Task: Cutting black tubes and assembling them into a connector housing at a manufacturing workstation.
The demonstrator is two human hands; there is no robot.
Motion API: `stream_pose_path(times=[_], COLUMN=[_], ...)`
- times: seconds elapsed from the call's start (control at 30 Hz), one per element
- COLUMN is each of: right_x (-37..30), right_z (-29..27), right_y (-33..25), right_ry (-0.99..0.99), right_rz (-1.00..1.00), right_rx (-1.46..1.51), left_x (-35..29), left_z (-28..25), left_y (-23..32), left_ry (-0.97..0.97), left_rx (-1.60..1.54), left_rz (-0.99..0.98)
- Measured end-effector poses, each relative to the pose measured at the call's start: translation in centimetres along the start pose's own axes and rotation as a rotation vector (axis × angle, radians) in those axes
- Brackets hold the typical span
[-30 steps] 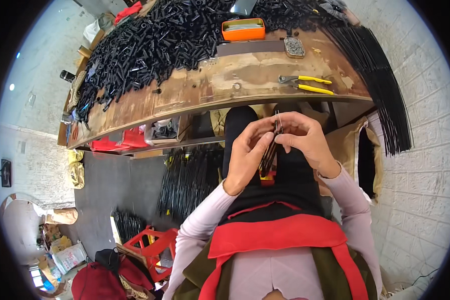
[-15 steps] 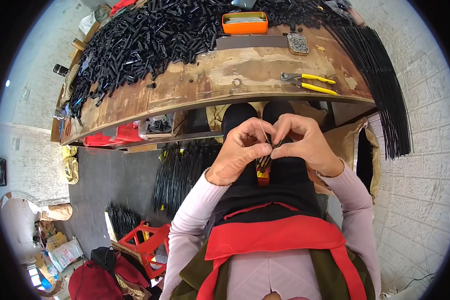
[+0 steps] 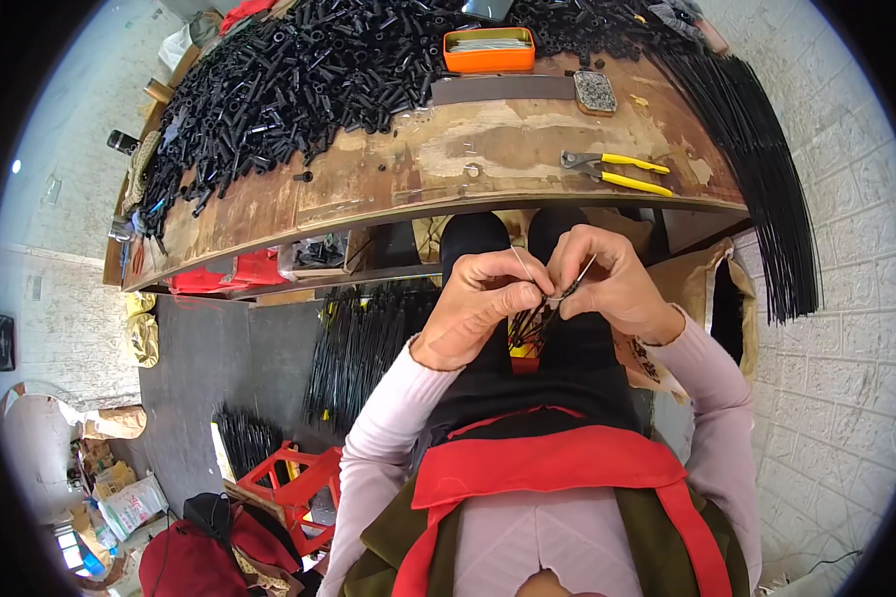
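My left hand (image 3: 483,308) and my right hand (image 3: 612,284) meet above my lap, thumbs and forefingers pinched together. Between them runs a thin pale wire (image 3: 520,262); one end sticks up from the left fingers and another rises by the right fingers. Both hands are closed on it. Just under the fingertips is the top of a bunch of thin black rods (image 3: 530,328), standing between my knees and partly hidden by the hands. A yellow and red patch shows behind the rods; its kind is unclear.
On the wooden table (image 3: 408,179) lie a heap of black tubes (image 3: 299,90), an orange tin (image 3: 488,62) of thin wires, yellow-handled pliers (image 3: 622,171) and a small speckled box (image 3: 595,92). Long black rods (image 3: 767,169) overhang its right end. A red plastic stool (image 3: 304,493) stands lower left.
My hands have moved slightly apart. A wire end now shows by the right fingers, and a short length of wire shows between the fingertips.
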State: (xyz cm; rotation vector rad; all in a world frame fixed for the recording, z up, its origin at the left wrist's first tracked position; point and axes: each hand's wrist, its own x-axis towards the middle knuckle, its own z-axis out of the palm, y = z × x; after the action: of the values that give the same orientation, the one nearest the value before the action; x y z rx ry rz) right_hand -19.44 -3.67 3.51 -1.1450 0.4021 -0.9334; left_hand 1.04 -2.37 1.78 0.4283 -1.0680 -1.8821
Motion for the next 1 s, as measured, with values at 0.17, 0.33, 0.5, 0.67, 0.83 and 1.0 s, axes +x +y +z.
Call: stream_pose_path(times=[0.17, 0.33, 0.5, 0.67, 0.83, 1.0], right_x=[-0.3, -1.1, -0.4, 3.8, 11.1, 16.9], right_z=[0.4, 0.7, -0.1, -4.8, -23.8, -29.7], right_y=[-0.8, -1.1, -2.4, -7.6, -6.2, -5.4], right_ry=[0.138, 0.312, 0.236, 0.135, 0.505, 0.691], right_rz=[-0.083, -0.238, -0.261, 0.059, -0.083, 0.066], right_rx=[-0.247, -0.241, -0.401, -0.513, -1.206, -1.403], left_x=[0.2, 1.2, 1.7, 4.8, 6.1, 6.7], left_z=[1.5, 1.9, 0.6, 0.4, -1.1, -3.5], left_y=[-0.2, 1.7, 0.2, 2.0, -1.0, -2.1], left_ry=[0.169, 0.108, 0.093, 0.178, 0.232, 0.227], left_rx=[0.041, 0.233, 0.171, 0.231, 0.309, 0.282], left_rz=[0.068, -0.207, -0.069, 0.009, -0.069, -0.143])
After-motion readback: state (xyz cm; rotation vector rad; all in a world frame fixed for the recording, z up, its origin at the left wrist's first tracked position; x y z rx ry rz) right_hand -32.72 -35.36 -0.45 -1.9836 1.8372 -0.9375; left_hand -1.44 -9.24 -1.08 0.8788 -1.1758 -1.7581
